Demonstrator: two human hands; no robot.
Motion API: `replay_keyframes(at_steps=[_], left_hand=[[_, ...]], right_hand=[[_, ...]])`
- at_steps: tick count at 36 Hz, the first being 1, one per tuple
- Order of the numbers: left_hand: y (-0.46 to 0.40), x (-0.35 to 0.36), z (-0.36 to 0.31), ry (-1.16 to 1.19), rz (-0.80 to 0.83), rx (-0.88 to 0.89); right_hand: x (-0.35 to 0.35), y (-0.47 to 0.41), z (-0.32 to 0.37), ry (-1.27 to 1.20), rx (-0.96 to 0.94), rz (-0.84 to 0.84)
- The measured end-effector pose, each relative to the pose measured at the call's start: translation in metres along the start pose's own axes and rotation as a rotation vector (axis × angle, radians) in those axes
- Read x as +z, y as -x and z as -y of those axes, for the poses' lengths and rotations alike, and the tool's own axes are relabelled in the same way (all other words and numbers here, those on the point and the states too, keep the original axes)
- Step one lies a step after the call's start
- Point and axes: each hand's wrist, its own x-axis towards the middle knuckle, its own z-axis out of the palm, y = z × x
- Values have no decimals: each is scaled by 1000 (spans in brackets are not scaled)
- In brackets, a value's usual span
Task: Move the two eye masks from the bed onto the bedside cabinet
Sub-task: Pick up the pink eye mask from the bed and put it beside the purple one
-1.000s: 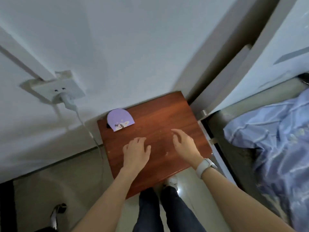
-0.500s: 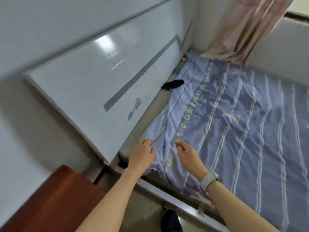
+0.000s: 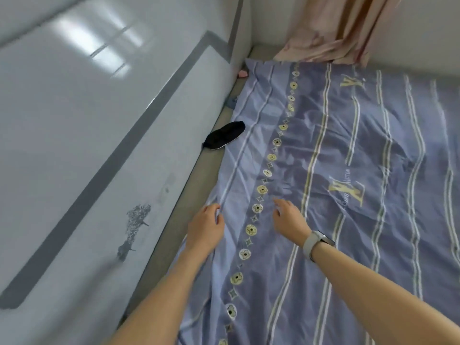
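Head view. A black eye mask (image 3: 224,135) lies at the left edge of the bed (image 3: 216,175), half on the bare grey mattress strip and half against the border of the striped blue sheet (image 3: 348,150), close beside the glossy white headboard panel (image 3: 99,145). Only this one mask can be identified; a small pink item (image 3: 243,73) and a small bluish item (image 3: 231,102) sit further along the same edge toward the far corner, too small to tell what they are. Both hands hover over the near part of the sheet, empty: the left hand (image 3: 205,227) with fingers loosely curled at the sheet's left border, the right hand (image 3: 290,220), with a pale watch (image 3: 316,244) at its wrist, with fingers loosely spread. Neither touches the mask, which lies well ahead of them. The bedside cabinet is out of view, so nothing shows there; judged from this frame, at least this mask remains to be picked up and carried over. A pink curtain (image 3: 336,28) hangs over the far edge of the bed. Nothing lies between the hands and the mask.
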Motion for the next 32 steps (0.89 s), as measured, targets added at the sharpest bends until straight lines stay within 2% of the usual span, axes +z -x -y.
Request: replay_keyframes(at_steps=[10, 16, 23, 26, 30, 32], left_hand=[[-184, 43, 38, -109, -35, 77], [-250, 66, 65, -192, -30, 133], [-336, 68, 61, -380, -150, 210], [-375, 66, 57, -455, -195, 285], [-408, 68, 57, -514, -111, 328], [-416, 69, 61, -503, -118, 347]], right_hand=[[54, -194, -28, 408, -10, 190], [86, -272, -41, 414, 60, 58], [119, -278, -55, 437, 22, -202], [121, -281, -57, 426, 20, -235], [121, -281, -59, 431, 14, -247], [121, -282, -59, 427, 14, -253]])
